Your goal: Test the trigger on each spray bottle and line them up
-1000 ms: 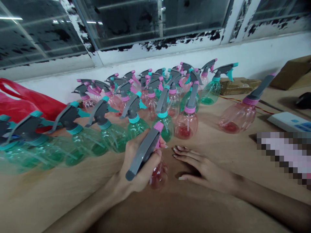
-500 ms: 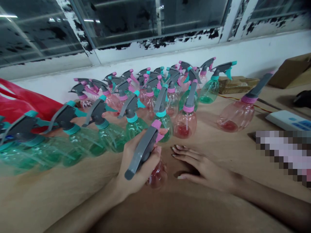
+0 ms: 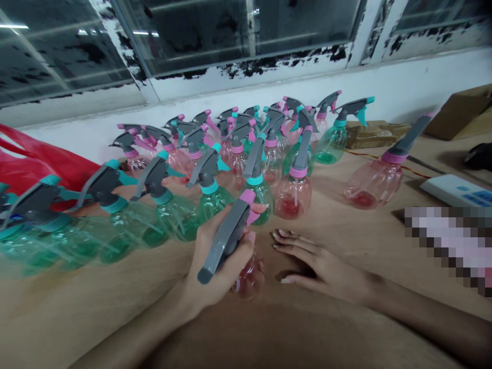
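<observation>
My left hand (image 3: pixel 221 261) is wrapped round a pink spray bottle (image 3: pixel 249 279) with a grey trigger head and pink nozzle; the bottle's neck is hidden by the fingers. To its right, my right hand (image 3: pixel 311 259) rests on the table (image 3: pixel 330 328), fingers stretched out and holding nothing. Just beyond the hands stand another pink spray bottle (image 3: pixel 294 197) and a green one (image 3: pixel 264 195) with a turquoise collar. A row of green spray bottles (image 3: pixel 179 218) runs off to the left.
Several more pink and green spray bottles crowd toward the wall. A lone pink spray bottle (image 3: pixel 372 184) stands at the right. Near it are a white device (image 3: pixel 457 189) and cardboard boxes (image 3: pixel 461 113). A red bag (image 3: pixel 46 164) lies at the left, below the windows.
</observation>
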`<state>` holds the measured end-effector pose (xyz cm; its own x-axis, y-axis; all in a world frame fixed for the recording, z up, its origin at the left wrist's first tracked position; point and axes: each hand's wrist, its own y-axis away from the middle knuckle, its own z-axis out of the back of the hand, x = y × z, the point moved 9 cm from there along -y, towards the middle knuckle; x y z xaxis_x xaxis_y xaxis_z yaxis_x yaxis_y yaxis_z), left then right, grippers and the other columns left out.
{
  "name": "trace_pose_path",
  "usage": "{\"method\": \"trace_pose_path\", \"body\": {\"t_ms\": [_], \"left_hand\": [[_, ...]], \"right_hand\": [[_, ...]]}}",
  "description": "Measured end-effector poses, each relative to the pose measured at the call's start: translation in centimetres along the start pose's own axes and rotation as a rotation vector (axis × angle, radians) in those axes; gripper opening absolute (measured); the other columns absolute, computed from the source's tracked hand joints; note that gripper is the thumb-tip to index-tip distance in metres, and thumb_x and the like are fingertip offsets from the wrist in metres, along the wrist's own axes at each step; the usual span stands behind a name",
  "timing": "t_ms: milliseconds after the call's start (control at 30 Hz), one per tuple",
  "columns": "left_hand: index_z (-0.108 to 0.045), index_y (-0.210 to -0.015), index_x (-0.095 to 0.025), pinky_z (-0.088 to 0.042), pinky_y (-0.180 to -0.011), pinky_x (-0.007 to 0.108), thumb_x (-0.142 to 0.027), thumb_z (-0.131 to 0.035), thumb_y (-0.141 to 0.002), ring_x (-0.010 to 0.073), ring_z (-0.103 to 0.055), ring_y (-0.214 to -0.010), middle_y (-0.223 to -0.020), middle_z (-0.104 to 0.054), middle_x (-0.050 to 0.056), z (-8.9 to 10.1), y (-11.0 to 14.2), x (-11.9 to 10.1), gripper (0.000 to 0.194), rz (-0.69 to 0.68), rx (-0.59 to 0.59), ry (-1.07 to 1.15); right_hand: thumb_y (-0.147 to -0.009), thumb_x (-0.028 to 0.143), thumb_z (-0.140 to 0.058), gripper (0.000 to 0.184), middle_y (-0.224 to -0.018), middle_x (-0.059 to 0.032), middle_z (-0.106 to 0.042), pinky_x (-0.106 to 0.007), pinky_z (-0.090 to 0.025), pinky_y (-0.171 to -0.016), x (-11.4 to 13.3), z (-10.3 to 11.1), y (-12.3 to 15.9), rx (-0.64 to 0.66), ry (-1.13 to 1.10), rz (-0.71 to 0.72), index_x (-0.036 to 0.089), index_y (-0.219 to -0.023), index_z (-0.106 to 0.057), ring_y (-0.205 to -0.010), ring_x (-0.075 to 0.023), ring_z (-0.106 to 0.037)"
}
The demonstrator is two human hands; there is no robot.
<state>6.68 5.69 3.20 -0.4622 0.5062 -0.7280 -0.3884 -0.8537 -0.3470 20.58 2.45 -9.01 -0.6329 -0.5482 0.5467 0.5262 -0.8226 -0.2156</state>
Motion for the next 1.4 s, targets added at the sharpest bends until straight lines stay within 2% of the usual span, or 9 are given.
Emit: {"method": "trace_pose_path", "body": {"t_ms": [133, 267, 467, 667, 900, 1400], "left_hand": [[-0.058, -0.091, -0.028, -0.047, -0.056, 0.03, -0.022, -0.049, -0.077, 0.017, -0.053, -0.058, -0.068, -0.056, -0.001, -0.09, -0.1, -0.06, 0.018, 0.009, 0.013, 0.0], [-0.057, -0.085, -0.028, -0.047, -0.056, 0.03, -0.023, -0.049, -0.077, 0.0169, -0.053, -0.057, -0.069, -0.056, -0.001, -0.09, -0.06, -0.35, 0.012, 0.006, 0.023, 0.0], [-0.057, -0.1, -0.029, -0.047, -0.056, 0.031, -0.024, -0.048, -0.078, 0.0183, -0.051, -0.057, -0.066, -0.052, -0.001, -0.14, -0.01, -0.2, 0.024, 0.02, 0.034, 0.019], [-0.057, -0.091, -0.029, -0.046, -0.055, 0.03, -0.023, -0.05, -0.076, 0.0175, -0.049, -0.055, -0.065, -0.049, -0.002, -0.09, -0.04, -0.18, 0.017, 0.017, 0.026, 0.04], [-0.056, -0.102, -0.03, -0.045, -0.058, 0.031, -0.021, -0.049, -0.077, 0.0177, -0.048, -0.058, -0.067, -0.047, -0.002, -0.42, -0.06, 0.03, 0.027, 0.027, 0.055, 0.068], [-0.056, -0.106, -0.029, -0.045, -0.058, 0.029, -0.021, -0.047, -0.08, 0.0165, -0.047, -0.056, -0.065, -0.048, -0.003, -0.44, 0.04, 0.01, 0.028, -0.002, 0.049, 0.039]], "right_hand": [[-0.084, 0.051, -0.052, 0.059, -0.143, -0.0048, -0.041, -0.044, -0.031, -0.108, 0.08, 0.06, -0.02, -0.003, 0.002, -0.004, 0.025, -0.136, -0.04, -0.132, -0.0226, -0.034], [-0.085, 0.051, -0.051, 0.059, -0.143, -0.0048, -0.04, -0.043, -0.03, -0.109, 0.22, 0.02, -0.06, 0.018, 0.023, -0.018, 0.023, -0.136, -0.04, -0.133, -0.0217, -0.033], [-0.085, 0.051, -0.052, 0.059, -0.143, -0.005, -0.04, -0.044, -0.031, -0.109, 0.14, 0.01, -0.02, 0.011, 0.005, -0.016, 0.024, -0.136, -0.04, -0.133, -0.0227, -0.033], [-0.085, 0.05, -0.052, 0.058, -0.143, -0.0044, -0.04, -0.044, -0.031, -0.109, 0.12, -0.02, 0.0, 0.004, -0.001, -0.007, 0.025, -0.136, -0.04, -0.133, -0.0225, -0.033], [-0.086, 0.052, -0.05, 0.06, -0.144, -0.0044, -0.039, -0.042, -0.03, -0.109, 0.21, -0.08, -0.06, 0.035, 0.042, -0.023, 0.023, -0.137, -0.038, -0.133, -0.0213, -0.032], [-0.085, 0.05, -0.052, 0.059, -0.143, -0.0052, -0.04, -0.043, -0.032, -0.109, 0.09, -0.07, 0.0, 0.011, 0.037, -0.002, 0.023, -0.136, -0.04, -0.132, -0.0224, -0.033]]}}
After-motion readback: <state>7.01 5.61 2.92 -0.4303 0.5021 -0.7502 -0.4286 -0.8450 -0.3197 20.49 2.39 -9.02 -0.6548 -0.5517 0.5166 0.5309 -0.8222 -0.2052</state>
